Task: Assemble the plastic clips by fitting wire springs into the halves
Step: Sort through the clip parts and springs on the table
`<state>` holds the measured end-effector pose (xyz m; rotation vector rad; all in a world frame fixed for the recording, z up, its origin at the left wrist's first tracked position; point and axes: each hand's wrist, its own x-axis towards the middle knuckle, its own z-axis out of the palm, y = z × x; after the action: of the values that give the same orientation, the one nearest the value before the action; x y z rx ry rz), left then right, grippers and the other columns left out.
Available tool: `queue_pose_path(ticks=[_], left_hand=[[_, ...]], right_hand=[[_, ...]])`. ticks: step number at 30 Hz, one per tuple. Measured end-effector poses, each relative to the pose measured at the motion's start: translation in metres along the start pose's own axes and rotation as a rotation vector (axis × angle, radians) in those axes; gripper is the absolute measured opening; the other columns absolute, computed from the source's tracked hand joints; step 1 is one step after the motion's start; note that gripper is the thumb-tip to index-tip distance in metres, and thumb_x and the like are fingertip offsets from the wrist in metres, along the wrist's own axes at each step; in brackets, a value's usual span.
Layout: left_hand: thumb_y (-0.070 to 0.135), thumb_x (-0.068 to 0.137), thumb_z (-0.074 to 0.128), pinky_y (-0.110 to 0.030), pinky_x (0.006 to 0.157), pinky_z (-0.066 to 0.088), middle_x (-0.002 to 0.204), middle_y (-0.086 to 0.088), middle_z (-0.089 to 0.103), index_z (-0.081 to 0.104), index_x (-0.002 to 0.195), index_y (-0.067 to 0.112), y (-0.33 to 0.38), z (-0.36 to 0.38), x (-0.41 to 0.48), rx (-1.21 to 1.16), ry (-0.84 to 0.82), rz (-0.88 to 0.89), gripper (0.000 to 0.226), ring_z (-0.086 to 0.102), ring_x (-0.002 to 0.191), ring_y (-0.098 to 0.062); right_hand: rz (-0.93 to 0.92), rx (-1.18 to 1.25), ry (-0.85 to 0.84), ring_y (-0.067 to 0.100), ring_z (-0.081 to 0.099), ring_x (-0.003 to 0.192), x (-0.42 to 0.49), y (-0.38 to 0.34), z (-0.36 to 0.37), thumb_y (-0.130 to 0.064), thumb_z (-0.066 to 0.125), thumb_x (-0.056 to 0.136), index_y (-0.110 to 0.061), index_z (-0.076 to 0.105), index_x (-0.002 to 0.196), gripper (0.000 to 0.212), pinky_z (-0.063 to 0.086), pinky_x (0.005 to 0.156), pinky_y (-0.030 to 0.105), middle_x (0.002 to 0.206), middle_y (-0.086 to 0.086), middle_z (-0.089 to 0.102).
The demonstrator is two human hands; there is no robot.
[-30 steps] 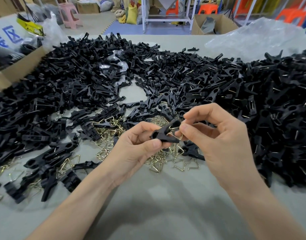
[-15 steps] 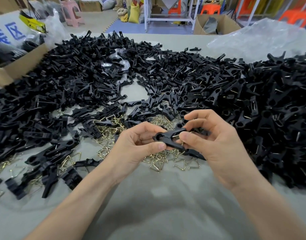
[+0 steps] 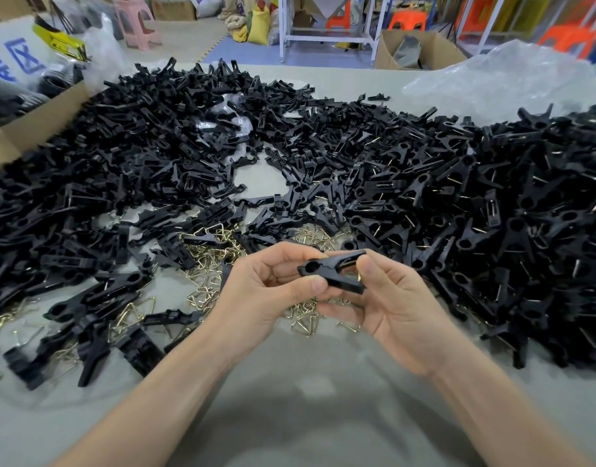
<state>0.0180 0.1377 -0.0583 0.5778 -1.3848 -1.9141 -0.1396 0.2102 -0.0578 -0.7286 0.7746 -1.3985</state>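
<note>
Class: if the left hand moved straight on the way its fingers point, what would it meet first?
Most likely the right hand, gripping the other end of the black clip that the left hand holds; depth is unclear.

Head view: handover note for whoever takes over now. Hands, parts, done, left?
Left hand pinches the round end of a black clip; right hand pinches its other end.
Wire springs lie on the table beneath the hands; loose halves heaped left, sprung clips heaped right.
Done: the right heap. Left: check this clip's spring, hidden by fingers, then the left heap.
</note>
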Motion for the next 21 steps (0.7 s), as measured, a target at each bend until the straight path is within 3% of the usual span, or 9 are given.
queue_pose_path(ticks=[21], left_hand=[[0.023, 0.057, 0.086, -0.024, 0.072, 0.055, 0.085, -0.009, 0.075, 0.077, 0.087, 0.024, -0.0048, -0.0007, 0.0009, 0.038, -0.034, -0.022, 0.032, 0.073, 0.078, -0.019]], right_hand=[[0.095, 0.095, -0.005, 0.021, 0.071, 0.083, -0.0007, 0.0016, -0.0063, -0.025, 0.069, 0.076, 0.000, 0.065, 0.094, 0.031, 0.057, 0.073, 0.028, 0.092, 0.017, 0.071]])
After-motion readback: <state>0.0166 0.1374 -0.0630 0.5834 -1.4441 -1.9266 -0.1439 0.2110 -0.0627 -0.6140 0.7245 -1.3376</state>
